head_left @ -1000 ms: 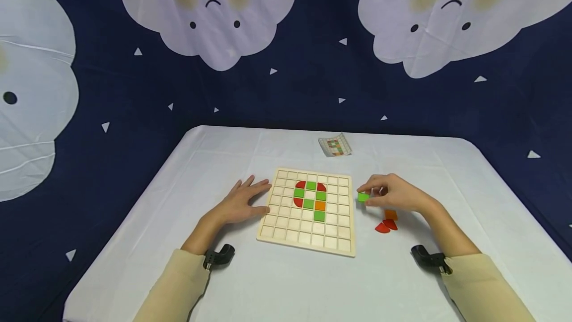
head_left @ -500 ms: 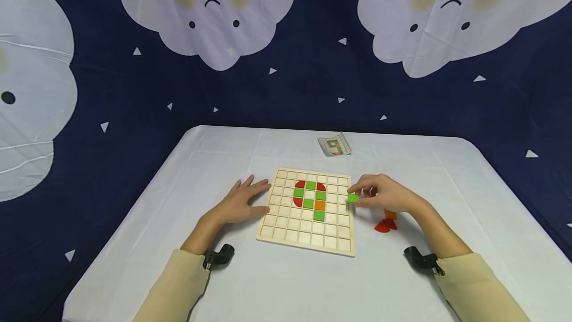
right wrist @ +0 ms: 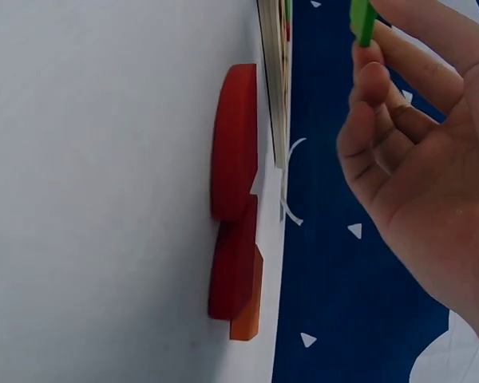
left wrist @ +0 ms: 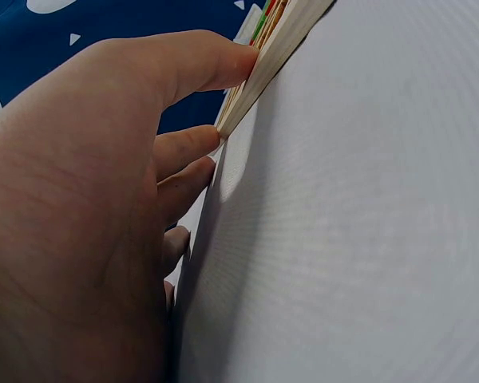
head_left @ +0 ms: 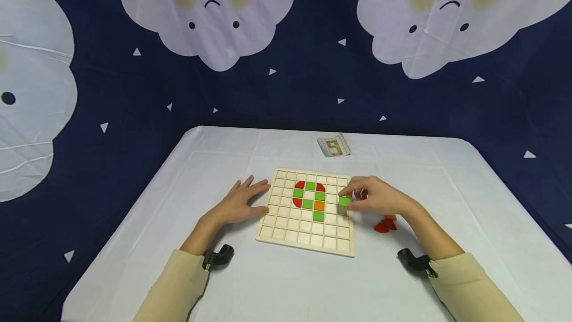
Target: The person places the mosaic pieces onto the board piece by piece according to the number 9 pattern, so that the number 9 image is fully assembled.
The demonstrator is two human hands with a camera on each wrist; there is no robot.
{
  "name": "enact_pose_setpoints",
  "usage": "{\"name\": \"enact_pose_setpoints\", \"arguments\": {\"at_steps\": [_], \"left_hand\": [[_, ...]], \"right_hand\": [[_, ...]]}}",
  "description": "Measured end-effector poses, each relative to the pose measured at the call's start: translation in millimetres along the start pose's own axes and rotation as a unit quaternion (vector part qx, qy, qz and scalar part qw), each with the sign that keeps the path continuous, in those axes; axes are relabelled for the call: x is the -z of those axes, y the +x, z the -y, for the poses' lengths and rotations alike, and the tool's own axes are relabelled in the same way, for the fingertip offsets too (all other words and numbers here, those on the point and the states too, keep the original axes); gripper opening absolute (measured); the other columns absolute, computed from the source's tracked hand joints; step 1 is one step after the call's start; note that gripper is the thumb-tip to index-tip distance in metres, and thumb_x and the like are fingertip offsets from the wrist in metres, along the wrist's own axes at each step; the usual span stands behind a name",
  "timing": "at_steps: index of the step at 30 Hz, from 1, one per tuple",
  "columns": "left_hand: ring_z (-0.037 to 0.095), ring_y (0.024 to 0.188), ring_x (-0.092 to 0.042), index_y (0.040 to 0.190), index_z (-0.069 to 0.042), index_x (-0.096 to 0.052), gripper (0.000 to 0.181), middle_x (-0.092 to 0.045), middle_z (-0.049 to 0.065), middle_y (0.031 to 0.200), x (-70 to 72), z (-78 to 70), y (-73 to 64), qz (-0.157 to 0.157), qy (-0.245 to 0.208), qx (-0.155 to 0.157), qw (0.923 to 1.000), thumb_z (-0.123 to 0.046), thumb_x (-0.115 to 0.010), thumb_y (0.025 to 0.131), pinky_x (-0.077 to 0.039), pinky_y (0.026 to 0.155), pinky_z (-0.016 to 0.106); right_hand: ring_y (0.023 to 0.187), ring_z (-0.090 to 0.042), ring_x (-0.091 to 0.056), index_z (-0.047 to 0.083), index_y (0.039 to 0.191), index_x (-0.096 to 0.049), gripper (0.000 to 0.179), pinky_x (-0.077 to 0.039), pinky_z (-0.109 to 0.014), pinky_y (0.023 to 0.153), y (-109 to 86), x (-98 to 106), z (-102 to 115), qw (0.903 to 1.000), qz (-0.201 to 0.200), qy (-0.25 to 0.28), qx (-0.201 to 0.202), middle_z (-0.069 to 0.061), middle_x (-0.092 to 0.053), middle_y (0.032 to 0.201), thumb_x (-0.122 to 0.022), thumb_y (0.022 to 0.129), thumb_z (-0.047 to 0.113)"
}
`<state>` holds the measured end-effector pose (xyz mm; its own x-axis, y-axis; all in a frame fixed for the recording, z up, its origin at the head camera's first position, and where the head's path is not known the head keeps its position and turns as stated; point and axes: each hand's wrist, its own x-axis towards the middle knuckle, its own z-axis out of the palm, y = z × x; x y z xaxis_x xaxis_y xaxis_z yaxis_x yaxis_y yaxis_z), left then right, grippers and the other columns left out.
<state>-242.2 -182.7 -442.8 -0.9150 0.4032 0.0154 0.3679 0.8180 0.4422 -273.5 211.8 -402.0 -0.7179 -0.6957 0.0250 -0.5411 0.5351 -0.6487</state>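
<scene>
A wooden grid board [head_left: 290,237] lies on the table, with green, red and orange tiles set in its cells. My right hand [head_left: 377,195] pinches a green square tile [head_left: 344,201] between thumb and fingers, over the board's right side. In the right wrist view the same green tile [right wrist: 362,21] shows at the top, with the other fingers curled below it. My left hand [head_left: 241,203] lies at the board's left edge, fingers spread, and the left wrist view shows its thumb and a fingertip touching the wooden rim [left wrist: 259,80].
Two red quarter-round tiles [head_left: 382,227] and an orange tile [head_left: 390,217] lie together right of the board, beneath my right forearm. Behind the board, a small pattern card [head_left: 334,146] with a curled corner rests on the white table [head_left: 250,287]. A dark cloud-print cloth [head_left: 313,88] hangs behind.
My right hand has carried the green tile leftward, from beside the board to over its right columns. The left hand stays where it was.
</scene>
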Motion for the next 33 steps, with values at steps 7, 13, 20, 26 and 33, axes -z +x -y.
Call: {"name": "enact_pose_setpoints", "arguments": {"at_steps": [7,13,20,26,33], "left_hand": [[0.026,0.145,-0.008,0.147,-0.023,-0.042,0.071,-0.03,-0.007,0.153,1.3,-0.7,0.5,0.004,-0.001,0.003,1.0,-0.051,-0.063,0.085,0.001,0.115,0.048],[0.028,0.145,-0.009,0.146,-0.021,-0.044,0.07,-0.032,-0.005,0.153,3.4,-1.4,0.2,-0.002,-0.008,-0.005,1.0,-0.049,-0.065,0.085,0.0,0.115,0.049],[0.028,0.145,-0.008,0.146,-0.021,-0.044,0.07,-0.032,-0.005,0.153,1.3,-0.6,-0.7,0.002,-0.007,-0.001,1.0,-0.05,-0.063,0.086,0.001,0.115,0.049],[0.028,0.145,-0.009,0.146,-0.02,-0.044,0.07,-0.033,-0.004,0.153,1.2,0.2,-0.8,-0.003,-0.006,-0.005,1.0,-0.049,-0.064,0.086,0.0,0.115,0.05],[0.028,0.145,-0.01,0.146,-0.02,-0.044,0.069,-0.032,-0.004,0.153,-0.1,0.6,-0.5,-0.004,-0.003,-0.006,1.0,-0.049,-0.063,0.086,0.0,0.115,0.049]], "right_hand": [[0.075,-0.017,-0.054,0.018,0.113,-0.073,0.03,-0.046,-0.028,0.062,3.3,1.0,5.4,0.9999,0.001,-0.01,0.008,0.006,-0.061,0.091,-0.076,0.084,0.026],[0.076,-0.018,-0.053,0.017,0.112,-0.073,0.03,-0.046,-0.029,0.063,5.9,-2.7,7.6,0.9999,0.003,-0.002,0.01,0.006,-0.061,0.093,-0.076,0.084,0.027],[0.077,-0.018,-0.054,0.018,0.113,-0.072,0.03,-0.046,-0.028,0.064,11.8,-7.3,16.4,0.9998,0.015,-0.007,0.009,0.007,-0.06,0.092,-0.075,0.084,0.027],[0.075,-0.016,-0.054,0.02,0.114,-0.073,0.031,-0.047,-0.028,0.061,21.1,-10.6,19.9,0.9991,0.028,-0.016,0.026,0.008,-0.06,0.092,-0.075,0.084,0.03],[0.075,-0.015,-0.054,0.02,0.112,-0.073,0.031,-0.048,-0.029,0.063,28.7,-16.9,26.7,0.9986,0.036,-0.004,0.038,0.009,-0.061,0.092,-0.076,0.084,0.031]]}}
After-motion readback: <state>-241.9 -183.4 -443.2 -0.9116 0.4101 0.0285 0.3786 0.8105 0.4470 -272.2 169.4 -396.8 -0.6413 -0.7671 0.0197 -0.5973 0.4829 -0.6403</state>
